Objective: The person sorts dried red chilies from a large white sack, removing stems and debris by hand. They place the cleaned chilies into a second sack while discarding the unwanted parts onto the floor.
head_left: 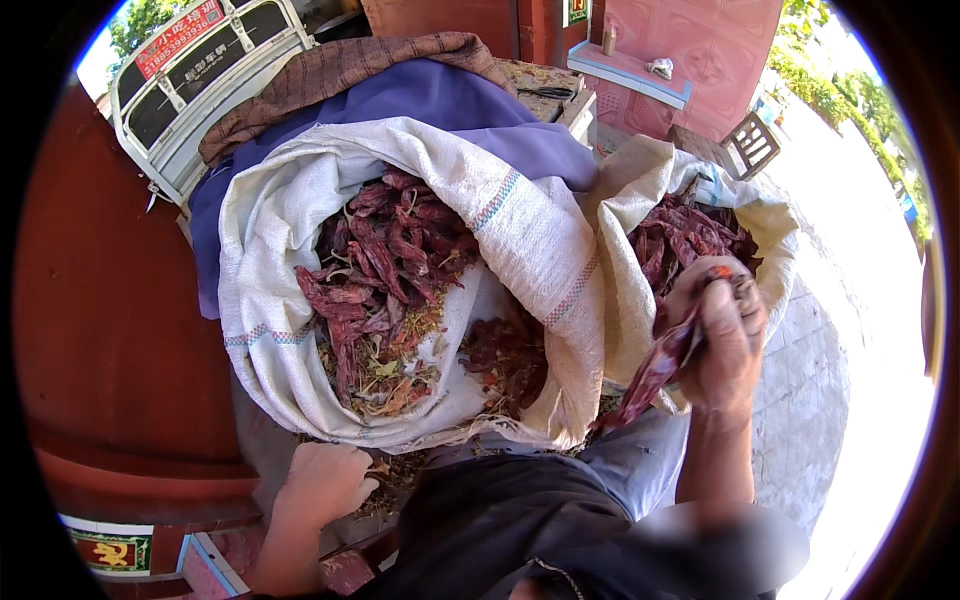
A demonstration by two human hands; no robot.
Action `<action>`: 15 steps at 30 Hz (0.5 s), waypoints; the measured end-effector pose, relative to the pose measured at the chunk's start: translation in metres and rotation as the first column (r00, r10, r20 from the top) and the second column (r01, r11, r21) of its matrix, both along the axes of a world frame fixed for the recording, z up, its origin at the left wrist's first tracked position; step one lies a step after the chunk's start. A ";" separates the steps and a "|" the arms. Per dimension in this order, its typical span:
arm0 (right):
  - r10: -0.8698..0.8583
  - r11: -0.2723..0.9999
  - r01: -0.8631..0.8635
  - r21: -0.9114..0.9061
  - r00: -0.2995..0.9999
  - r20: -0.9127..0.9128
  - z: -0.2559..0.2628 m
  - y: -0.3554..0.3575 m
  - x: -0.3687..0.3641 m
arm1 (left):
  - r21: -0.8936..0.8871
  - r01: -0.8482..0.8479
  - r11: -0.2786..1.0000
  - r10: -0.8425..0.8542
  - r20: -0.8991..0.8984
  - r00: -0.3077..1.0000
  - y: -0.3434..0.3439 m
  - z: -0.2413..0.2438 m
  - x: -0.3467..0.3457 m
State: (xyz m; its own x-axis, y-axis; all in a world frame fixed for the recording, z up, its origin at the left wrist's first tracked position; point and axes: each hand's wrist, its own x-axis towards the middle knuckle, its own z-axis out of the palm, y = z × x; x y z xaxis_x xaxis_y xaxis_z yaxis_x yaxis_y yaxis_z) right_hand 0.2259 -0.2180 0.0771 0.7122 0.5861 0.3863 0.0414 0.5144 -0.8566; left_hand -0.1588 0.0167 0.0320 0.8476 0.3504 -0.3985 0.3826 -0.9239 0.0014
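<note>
My right hand (724, 349) grips a dried red chili pepper (660, 367) that hangs down and to the left. It is in front of the smaller woven sack (630, 217), which holds a heap of dried chilies (686, 232). Just below the near rim of the large white woven sack (259, 247) is my left hand (326, 480), fingers curled; whether something is in them is hidden. Inside that large sack lie more dried chilies (390, 240), with loose seeds and flakes (394, 382) at the near side. A darker pile of chili pieces (506, 360) sits to the right of a fold.
Behind the large sack, a purple cloth (420, 97) and a brown checked cloth (360, 64) are draped. Scissors (551, 92) lie on a worn surface beyond. A white-framed vehicle (202, 75) stands back left, near a red door panel (127, 300). A pink tiled ledge (630, 71) is back right.
</note>
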 end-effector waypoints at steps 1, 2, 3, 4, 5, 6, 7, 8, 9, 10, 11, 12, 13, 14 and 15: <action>-0.126 0.992 0.125 0.023 0.992 0.023 0.008 -0.014 0.019 | 0.002 0.006 1.000 -0.006 0.022 1.000 -0.001 0.005 0.002; -0.254 0.967 0.252 0.042 0.966 0.043 0.017 -0.028 0.038 | 0.005 0.012 1.000 -0.013 0.042 0.999 -0.003 0.009 0.005; -0.362 0.931 0.361 0.062 0.932 0.012 0.022 -0.034 0.050 | 0.009 0.018 1.000 -0.019 0.062 0.998 -0.004 0.011 0.010; -0.453 0.888 0.454 0.078 0.891 -0.024 0.026 -0.035 0.062 | -0.046 0.042 0.998 -0.032 0.200 0.979 -0.007 0.009 0.017; -0.513 0.857 0.513 0.052 0.858 -0.015 0.027 -0.038 0.077 | -0.096 0.074 0.993 -0.038 0.335 0.942 -0.010 0.005 0.031; -0.540 0.841 0.541 -0.017 0.840 0.057 0.022 -0.043 0.095 | -0.142 0.119 0.983 -0.040 0.465 0.885 -0.013 -0.002 0.048; -0.543 0.821 0.562 -0.100 0.823 0.170 0.017 -0.051 0.110 | -0.105 0.153 0.983 -0.087 0.468 0.880 -0.018 -0.011 0.066; -0.512 0.760 0.613 -0.216 0.769 0.383 0.014 -0.058 0.124 | -0.068 0.189 0.980 -0.136 0.470 0.872 -0.022 -0.024 0.085; -0.503 0.555 0.773 -0.306 0.605 0.616 0.011 -0.060 0.130 | -0.080 0.210 0.974 -0.138 0.524 0.840 -0.024 -0.043 0.106; -0.421 0.315 0.907 -0.279 0.397 0.816 0.009 -0.052 0.124 | -0.080 0.213 0.974 -0.129 0.575 0.808 -0.025 -0.060 0.124; -0.434 0.311 0.930 -0.195 0.322 0.842 0.013 -0.043 0.112 | -0.036 0.169 0.985 -0.121 0.557 0.822 -0.024 -0.073 0.141; -0.461 0.384 0.915 -0.126 0.308 0.832 0.017 -0.033 0.090 | 0.005 0.116 0.993 -0.101 0.537 0.837 -0.023 -0.085 0.153; -0.444 0.519 0.849 -0.102 0.370 0.816 0.019 -0.025 0.061 | 0.044 0.066 0.997 -0.080 0.516 0.853 -0.024 -0.095 0.164; -0.412 0.640 0.764 -0.083 0.432 0.802 0.023 -0.019 0.033 | 0.058 0.025 0.998 -0.048 0.429 0.902 -0.025 -0.101 0.177; -0.333 0.761 0.640 -0.108 0.527 0.782 0.023 -0.014 0.008 | 0.080 -0.010 0.997 -0.018 0.337 0.941 -0.025 -0.104 0.191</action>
